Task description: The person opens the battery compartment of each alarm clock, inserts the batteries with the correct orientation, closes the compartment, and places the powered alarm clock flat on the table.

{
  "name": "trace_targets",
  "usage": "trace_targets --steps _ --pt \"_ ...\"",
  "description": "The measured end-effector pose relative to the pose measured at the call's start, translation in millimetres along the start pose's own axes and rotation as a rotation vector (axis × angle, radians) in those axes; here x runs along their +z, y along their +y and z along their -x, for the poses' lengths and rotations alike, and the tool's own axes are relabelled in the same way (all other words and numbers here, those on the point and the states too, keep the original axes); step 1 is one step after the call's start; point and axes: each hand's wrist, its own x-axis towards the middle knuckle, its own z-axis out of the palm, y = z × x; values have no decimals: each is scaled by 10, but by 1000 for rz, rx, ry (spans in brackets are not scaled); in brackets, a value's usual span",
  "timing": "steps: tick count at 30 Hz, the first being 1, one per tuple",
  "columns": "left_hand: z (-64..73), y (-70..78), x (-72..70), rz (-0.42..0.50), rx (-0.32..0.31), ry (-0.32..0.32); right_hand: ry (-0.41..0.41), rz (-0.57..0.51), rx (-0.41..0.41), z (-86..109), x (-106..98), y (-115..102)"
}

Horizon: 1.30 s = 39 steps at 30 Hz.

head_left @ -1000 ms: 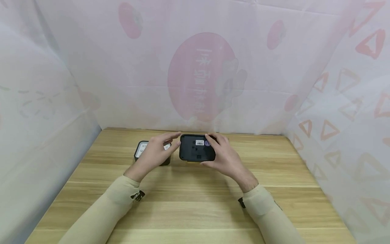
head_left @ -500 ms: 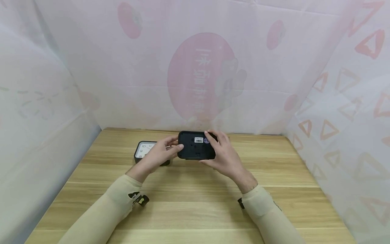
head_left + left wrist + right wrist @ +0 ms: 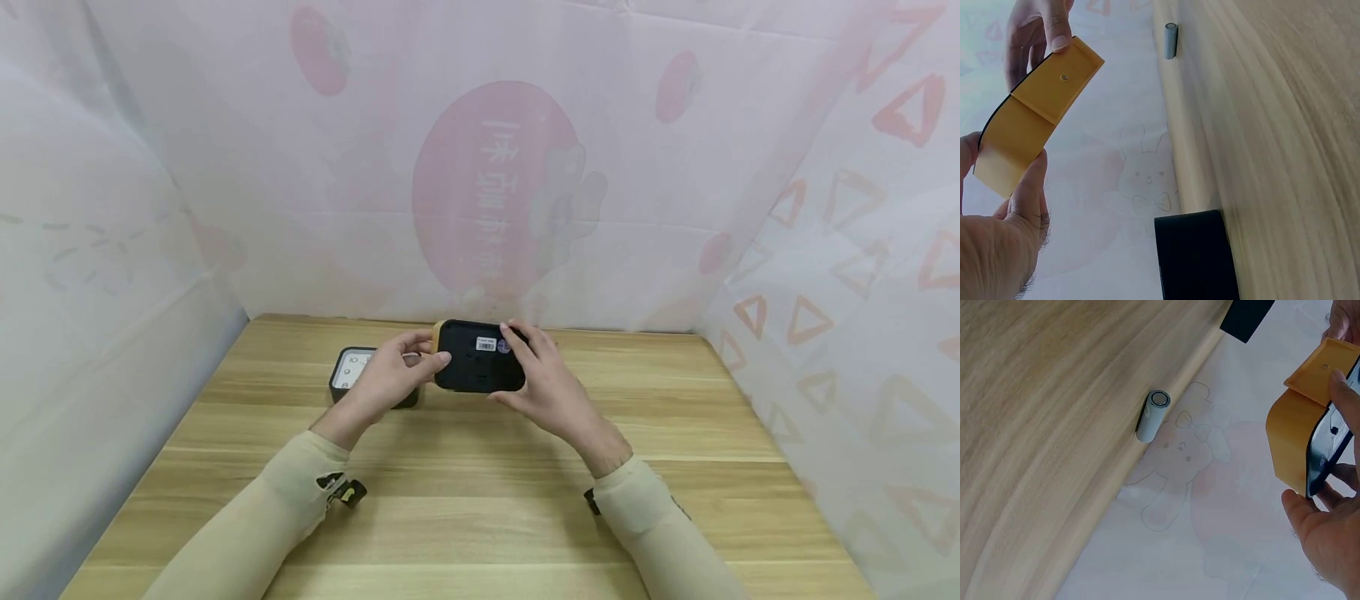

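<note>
Both hands hold a clock [image 3: 468, 371] with a yellow case, raised off the table, its black back with a white barcode label and round sticker facing the head camera. At its left end, my left hand [image 3: 386, 375] pinches it between thumb and fingers. Its right end is gripped by my right hand [image 3: 551, 383], thumb below and fingers over the top. The yellow underside [image 3: 1038, 115] of the case, with a small screw, shows in the left wrist view. Behind my left hand stands a black-framed clock [image 3: 347, 371] with a white numbered dial, partly covered.
A grey cylindrical battery [image 3: 1152, 419] lies on the table near the far edge in both wrist views; the head view hides it. The wooden table [image 3: 480, 517] ends against a printed white cloth [image 3: 645, 250] at the back, with cloth at both sides.
My left hand has closed on the left end of the yellow clock. The clock has risen a little, moved slightly left and tilted, so that its yellow left side shows.
</note>
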Motion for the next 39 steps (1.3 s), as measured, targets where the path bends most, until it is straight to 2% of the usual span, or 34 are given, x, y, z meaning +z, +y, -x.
trace_targets --steps 6,15,21,28,33,39 --pt "41 48 -8 -198 65 53 -12 -78 74 19 -50 10" --pt "69 39 18 -322 186 96 4 -297 198 -7 -77 29" --pt "92 51 54 -484 371 123 0 -496 324 -7 -107 4" --pt "136 65 104 -702 585 173 -28 -629 408 -5 -120 14" --pt "165 81 145 -798 696 208 -92 -857 464 -14 -114 7" --pt "187 64 195 -950 832 211 -130 -1111 544 -32 -102 8"
